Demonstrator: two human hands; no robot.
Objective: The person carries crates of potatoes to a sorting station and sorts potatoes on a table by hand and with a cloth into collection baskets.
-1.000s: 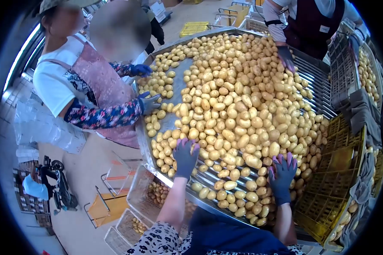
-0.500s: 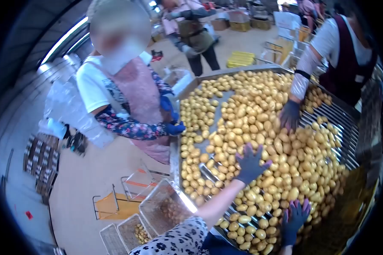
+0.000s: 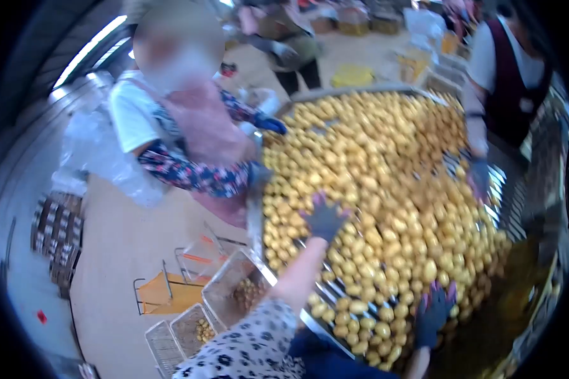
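Note:
Potatoes (image 3: 373,183) lie heaped across a metal sorting table with slatted bars. My left hand (image 3: 324,220), in a dark glove with pink fingertips, rests spread on the potatoes toward the table's left side. Its fingers are apart and hold nothing. Nearer to me, my right hand (image 3: 434,314), in a matching glove, lies with fingers spread against the potatoes at the heap's lower right edge. Bare metal bars (image 3: 332,292) show between the potatoes below my left hand.
A person in a pink apron (image 3: 212,132) stands at the table's left rim. Another in a dark apron (image 3: 512,82) reaches in from the right. Crates (image 3: 231,287) with some potatoes stand on the floor at lower left, beside a yellow cart (image 3: 161,297). Plastic sheeting (image 3: 107,145) lies behind.
My left hand has moved left over the potatoes; my right hand has barely shifted. The co-worker's hand on the right has drawn back toward the bars. Potatoes now cover more of the table's left part.

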